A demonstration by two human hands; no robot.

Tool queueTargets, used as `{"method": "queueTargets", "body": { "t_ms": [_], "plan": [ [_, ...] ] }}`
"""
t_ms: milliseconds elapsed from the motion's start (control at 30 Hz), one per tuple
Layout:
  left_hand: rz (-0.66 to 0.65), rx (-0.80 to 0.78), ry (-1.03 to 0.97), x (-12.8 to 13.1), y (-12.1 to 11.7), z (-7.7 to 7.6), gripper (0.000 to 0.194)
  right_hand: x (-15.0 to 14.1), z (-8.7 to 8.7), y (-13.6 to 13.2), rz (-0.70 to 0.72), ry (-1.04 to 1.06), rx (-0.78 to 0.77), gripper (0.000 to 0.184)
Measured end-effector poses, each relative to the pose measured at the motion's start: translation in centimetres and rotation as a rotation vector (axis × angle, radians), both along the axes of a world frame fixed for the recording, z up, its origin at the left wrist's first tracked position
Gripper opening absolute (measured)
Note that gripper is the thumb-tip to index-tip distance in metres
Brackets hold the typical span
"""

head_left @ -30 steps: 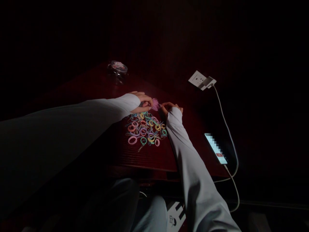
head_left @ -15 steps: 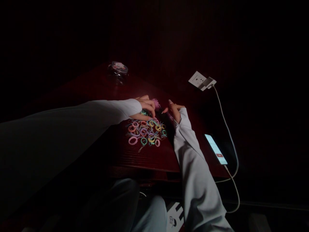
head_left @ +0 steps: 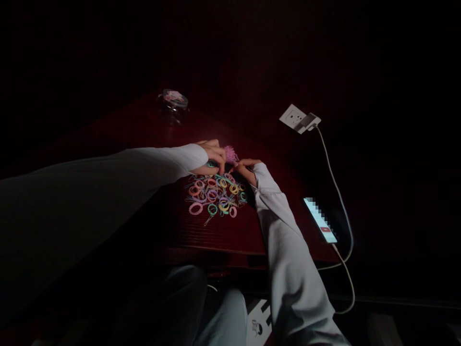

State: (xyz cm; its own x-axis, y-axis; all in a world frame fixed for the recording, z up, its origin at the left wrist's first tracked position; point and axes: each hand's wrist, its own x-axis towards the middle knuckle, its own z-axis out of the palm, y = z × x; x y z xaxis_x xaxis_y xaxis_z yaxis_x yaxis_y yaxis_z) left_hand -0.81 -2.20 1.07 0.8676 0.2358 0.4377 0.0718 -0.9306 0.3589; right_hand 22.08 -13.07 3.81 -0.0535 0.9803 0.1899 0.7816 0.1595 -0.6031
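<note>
Your lidded jar stands far left, contents unclear. At the scalloped rings' far edge, your left hand and right hand curl; whether fingers clamp, I cannot tell.

Long pale-grey sleeves and bluish trousers are worn.

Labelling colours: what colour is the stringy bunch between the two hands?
Pink; the stringy bunch shows best in the head view.
</note>
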Motion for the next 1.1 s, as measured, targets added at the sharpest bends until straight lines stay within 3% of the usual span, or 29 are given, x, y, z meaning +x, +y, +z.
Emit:
{"method": "queueTargets", "body": {
  "t_ms": [267,467,633,833,1100],
  "plan": [
    [-0.035,-0.03,-0.014,0.0,0.0,0.5,0.027,0.3,0.6,-0.6,-0.016,0.035,-0.043,0.064],
    [-0.128,-0.05,0.005,0.2,-0.4,0.2,0.027,0.6,0.6,-0.4,-0.066,-0.008,-0.064,0.051],
    [-0.126,-0.043,0.026,-0.2,-0.7,0.4,0.024,0.6,0.6,-0.5,-0.115,-0.035,-0.065,0.048],
    [-0.091,-0.07,0.005,-0.4,-0.8,0.7,0.025,0.4,1.6,-1.7,-0.058,0.077,-0.106,0.043],
    [-0.075,-0.048,0.014,-0.5,-0.9,1.2,0.024,0.1,2.6,-2.6,-0.036,0.058,-0.171,0.051]
  ]
}}
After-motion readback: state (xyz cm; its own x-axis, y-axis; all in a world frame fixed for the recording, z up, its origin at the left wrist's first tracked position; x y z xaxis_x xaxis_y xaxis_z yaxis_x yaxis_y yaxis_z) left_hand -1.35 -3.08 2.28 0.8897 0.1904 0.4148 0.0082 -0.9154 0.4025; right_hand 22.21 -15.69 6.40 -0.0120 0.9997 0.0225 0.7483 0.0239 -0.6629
